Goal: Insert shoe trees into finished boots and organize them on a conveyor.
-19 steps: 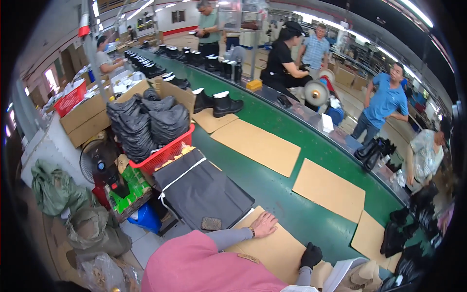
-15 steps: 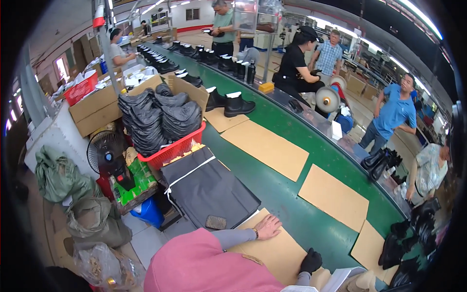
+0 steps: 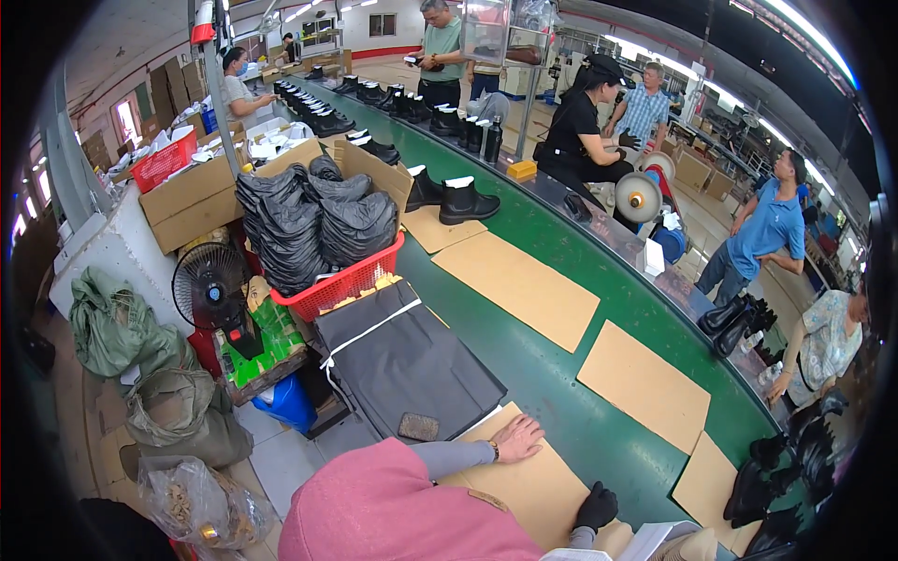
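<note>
A tan cardboard sheet (image 3: 528, 481) lies on the green conveyor belt in front of me. Near its far edge my left hand (image 3: 517, 438), bare with a band at the wrist, rests flat with fingers extended. My right hand (image 3: 596, 509), in a black glove, touches the sheet's right corner; its fingers merge in the dark glove. Left of the sheet lies a stack of black sheets (image 3: 407, 360) tied with a white strap. A small dark block (image 3: 418, 427) sits on the stack's near corner. Pink fabric and grey sleeves fill the lower middle.
More cardboard sheets (image 3: 645, 385) lie along the belt. Black boots (image 3: 466, 200) stand at the far end, others (image 3: 762, 477) at right. A red basket (image 3: 346, 291) holds black-wrapped bundles, beside a fan (image 3: 213, 288). Several people work beyond the belt, near a grinding wheel (image 3: 638, 197).
The view has shifted slightly, so most of the scene sits a little further right. Both my hands keep their places on the cardboard. Across the belt, the person in blue has turned their head.
</note>
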Motion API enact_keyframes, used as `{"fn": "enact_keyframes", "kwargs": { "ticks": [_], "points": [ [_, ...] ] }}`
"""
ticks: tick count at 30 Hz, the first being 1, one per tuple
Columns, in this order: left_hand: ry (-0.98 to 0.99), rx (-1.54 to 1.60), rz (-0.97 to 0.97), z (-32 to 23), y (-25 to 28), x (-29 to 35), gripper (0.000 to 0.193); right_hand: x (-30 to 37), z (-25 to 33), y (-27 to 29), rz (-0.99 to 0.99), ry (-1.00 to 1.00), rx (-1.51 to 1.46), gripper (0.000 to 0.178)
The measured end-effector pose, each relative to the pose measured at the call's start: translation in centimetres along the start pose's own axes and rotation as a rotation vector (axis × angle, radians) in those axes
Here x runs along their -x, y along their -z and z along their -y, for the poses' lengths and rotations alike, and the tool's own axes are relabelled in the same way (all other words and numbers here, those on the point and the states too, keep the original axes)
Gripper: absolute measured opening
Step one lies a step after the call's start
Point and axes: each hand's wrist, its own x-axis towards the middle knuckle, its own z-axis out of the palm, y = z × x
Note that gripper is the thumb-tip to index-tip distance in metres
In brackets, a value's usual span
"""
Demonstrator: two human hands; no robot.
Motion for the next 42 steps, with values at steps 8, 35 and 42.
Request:
{"fn": "enact_keyframes", "kwargs": {
  "ticks": [8,35,42],
  "points": [
    [-0.050,0.004,0.030,0.0,0.0,-0.1,0.037,-0.1,-0.4,-0.4,0.010,-0.016,0.019,0.046],
    [-0.047,-0.007,-0.006,-0.2,0.4,-0.4,0.035,-0.3,0.6,1.4,0.111,-0.067,0.099,0.044],
    [-0.055,-0.021,-0.036,-0.2,0.3,-0.5,0.036,-0.4,0.4,1.3,0.126,-0.070,0.073,0.044]
  ]
}}
